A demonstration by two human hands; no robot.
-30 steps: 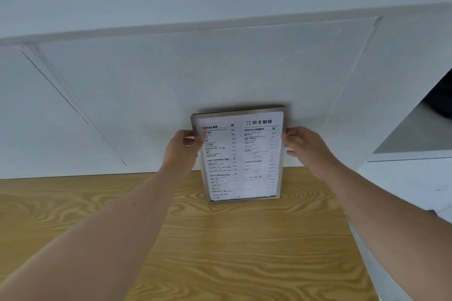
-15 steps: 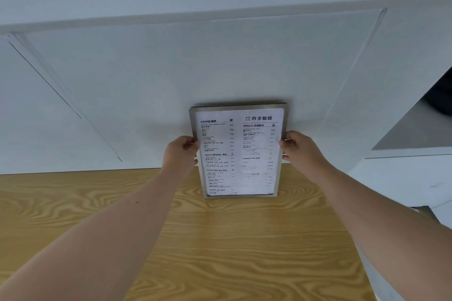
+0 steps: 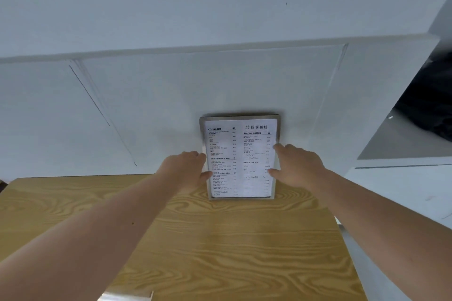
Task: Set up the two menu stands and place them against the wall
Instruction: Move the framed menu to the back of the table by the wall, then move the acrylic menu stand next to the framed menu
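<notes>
1. The menu stand (image 3: 241,157) stands upright at the far edge of the desk (image 3: 220,239), its back against the wall (image 3: 171,95).
2. The left hand (image 3: 186,168) and right hand (image 3: 297,166) are spread, fingers loose at the frame's side edges; no firm grip shows.
3. Release both hands evenly so the stand does not tip.
4. The second stand is out of view.

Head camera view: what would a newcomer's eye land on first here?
A framed menu stand stands upright on the far edge of the wooden table, its back at the white wall. The left hand and right hand flank its two side edges with fingers spread, touching the frame. Only one stand is in view.
</notes>
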